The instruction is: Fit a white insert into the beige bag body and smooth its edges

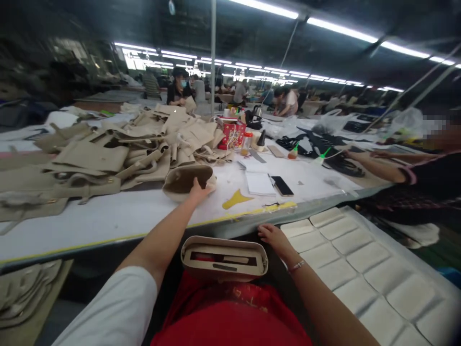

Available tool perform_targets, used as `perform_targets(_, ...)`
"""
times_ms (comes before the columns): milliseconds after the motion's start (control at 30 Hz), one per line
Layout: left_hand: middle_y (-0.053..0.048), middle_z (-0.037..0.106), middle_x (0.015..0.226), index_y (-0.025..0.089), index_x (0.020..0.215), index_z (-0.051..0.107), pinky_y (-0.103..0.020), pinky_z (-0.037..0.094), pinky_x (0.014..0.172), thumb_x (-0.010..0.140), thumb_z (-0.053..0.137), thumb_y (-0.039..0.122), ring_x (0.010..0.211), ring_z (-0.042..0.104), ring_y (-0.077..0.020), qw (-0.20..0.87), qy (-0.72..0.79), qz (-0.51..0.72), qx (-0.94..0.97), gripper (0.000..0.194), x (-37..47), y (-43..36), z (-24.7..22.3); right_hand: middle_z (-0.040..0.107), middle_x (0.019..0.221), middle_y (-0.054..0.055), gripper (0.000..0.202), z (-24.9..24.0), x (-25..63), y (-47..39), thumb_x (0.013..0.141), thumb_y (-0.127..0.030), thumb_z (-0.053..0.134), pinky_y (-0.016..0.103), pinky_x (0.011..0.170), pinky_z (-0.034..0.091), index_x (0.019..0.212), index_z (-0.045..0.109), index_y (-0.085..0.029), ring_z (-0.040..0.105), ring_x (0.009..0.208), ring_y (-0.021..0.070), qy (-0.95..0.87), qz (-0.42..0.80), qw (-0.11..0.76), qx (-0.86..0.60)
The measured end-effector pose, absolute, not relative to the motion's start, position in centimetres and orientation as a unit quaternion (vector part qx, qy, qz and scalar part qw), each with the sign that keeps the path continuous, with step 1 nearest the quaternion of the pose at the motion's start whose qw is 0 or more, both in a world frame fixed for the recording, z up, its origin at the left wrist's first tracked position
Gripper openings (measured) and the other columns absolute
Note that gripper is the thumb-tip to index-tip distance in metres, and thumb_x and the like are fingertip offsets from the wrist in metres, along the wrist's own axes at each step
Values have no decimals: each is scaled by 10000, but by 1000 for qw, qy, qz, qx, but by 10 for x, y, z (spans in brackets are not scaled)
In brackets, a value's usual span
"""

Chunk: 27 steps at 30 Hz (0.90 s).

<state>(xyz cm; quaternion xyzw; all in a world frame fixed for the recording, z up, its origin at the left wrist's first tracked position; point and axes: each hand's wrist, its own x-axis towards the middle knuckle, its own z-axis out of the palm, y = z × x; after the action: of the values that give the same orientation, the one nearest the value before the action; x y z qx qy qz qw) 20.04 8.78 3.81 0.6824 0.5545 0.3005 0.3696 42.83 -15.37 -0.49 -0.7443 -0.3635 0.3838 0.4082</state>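
Note:
A beige bag piece point(178, 185) lies on the white table with its opening toward me. My left hand point(200, 190) grips its right edge, the thumb over the rim and the fingers hidden beneath. At my lap stands a beige, box-like bag body point(224, 274) with an oval rim and a dark slot inside. My right hand point(268, 232) is just off the upper right of that rim, near the table edge, its fingers loosely bent. Whether those fingers hold anything is too small to tell. A large heap of beige bag parts point(144, 144) spreads behind the left hand.
A yellow template point(236, 199), a notebook point(260, 183) and a phone point(282, 186) lie right of my left hand. Behind them are a red bag point(232, 136) and glue bottles point(293, 153). Pale panels point(345, 245) lie in rows at right. Another person reaches over the table at far right.

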Motion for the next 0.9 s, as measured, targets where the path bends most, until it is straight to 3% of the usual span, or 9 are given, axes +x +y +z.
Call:
perform_targets(67,-207,588,1165,53,1395,241,-343,410,919,712,680,372,1084,557,-274,379,555,299,677,872,195,86,30,646,952,68,259,-13,437,-169,777,-407,525,253,682,503,896,580,-184,630,833,157,-339,408,408,-743)
perform_targets(167,-156,565,1231,106,1331,392,-268,420,913,751,631,368,1075,567,-202,392,541,298,681,680,162,60,15,647,989,87,258,-32,443,-201,782,-409,534,259,700,507,899,581,-183,635,817,153,-290,445,402,-746)
perform_targets(267,-118,641,1110,111,1114,597,-306,429,924,738,584,484,1016,594,-225,393,534,281,694,530,112,17,1,662,953,93,229,-49,438,-234,796,-399,527,262,677,513,844,592,-185,637,767,153,-241,473,395,-750)
perform_targets(367,-79,658,1084,158,1081,625,-339,435,923,715,544,590,1010,595,-251,431,540,204,693,572,72,-30,-10,667,891,92,304,-53,428,-252,849,-456,437,261,641,510,844,595,-196,631,712,153,-209,484,403,-748)
perform_targets(500,-43,639,1148,193,1162,598,-323,423,932,733,517,598,1073,563,-261,463,505,126,717,595,57,-79,-3,634,740,66,531,-24,413,-249,860,-606,299,254,571,476,891,600,-169,593,605,148,-274,461,381,-754)
perform_targets(567,-35,643,1137,196,1187,581,-311,431,907,753,517,556,1042,576,-253,447,493,100,739,568,61,-91,10,627,708,53,557,-2,404,-240,842,-638,311,253,558,445,866,612,-170,575,590,150,-383,412,314,-765)
perform_targets(667,-35,666,1069,200,1123,620,-287,440,836,787,497,467,941,603,-233,372,490,62,786,447,69,-92,29,647,731,82,478,26,392,-225,808,-608,420,275,579,400,759,621,-177,586,654,189,-530,294,144,-782)
perform_targets(767,-51,686,978,202,1011,670,-278,441,753,797,471,406,865,616,-232,283,494,12,822,355,72,-83,40,659,754,133,371,38,385,-213,837,-457,428,300,583,381,735,629,-162,618,697,237,-574,225,-8,-787)
perform_targets(900,-123,689,860,167,802,700,-302,438,699,808,421,398,807,627,-262,164,515,-80,838,362,76,-74,41,672,806,186,297,39,378,-207,837,-246,398,324,601,411,755,659,-132,649,780,287,-578,204,-88,-785)
